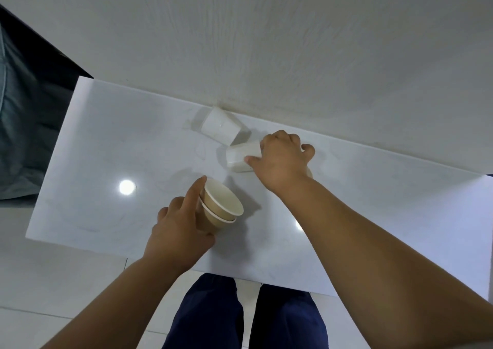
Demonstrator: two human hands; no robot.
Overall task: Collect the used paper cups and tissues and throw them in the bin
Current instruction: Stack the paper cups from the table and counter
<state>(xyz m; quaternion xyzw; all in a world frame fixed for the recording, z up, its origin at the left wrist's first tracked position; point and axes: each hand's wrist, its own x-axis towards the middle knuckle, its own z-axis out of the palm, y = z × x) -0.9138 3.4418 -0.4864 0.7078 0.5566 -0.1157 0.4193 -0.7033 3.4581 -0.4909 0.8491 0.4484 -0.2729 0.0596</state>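
So the left hand had two tan cups, one nested inside the other, tipped a bit with the open mouths facing up and to the right. They sat over the near-middle part of the white worktop. The fingers were curled round the lower cup's body, except the index finger, which stuck out straight along the rims.

The right hand was further back, on a white cup lying on its side on the worktop. The thumb pressed on the side of the cup and the other fingers curled over the top, so it was gripping it. The little finger stuck out a bit to the right. There was a sliver of something tan under that wrist, but I couldn't tell what it was.

A second white cup also lay on its side, just behind the first one and right up against the pale wood-grain wall. Nobody was touching it, and whether the two white cups touched each other, I couldn't say.

Down at the bottom you could see dark blue trousers and a light tiled floor.
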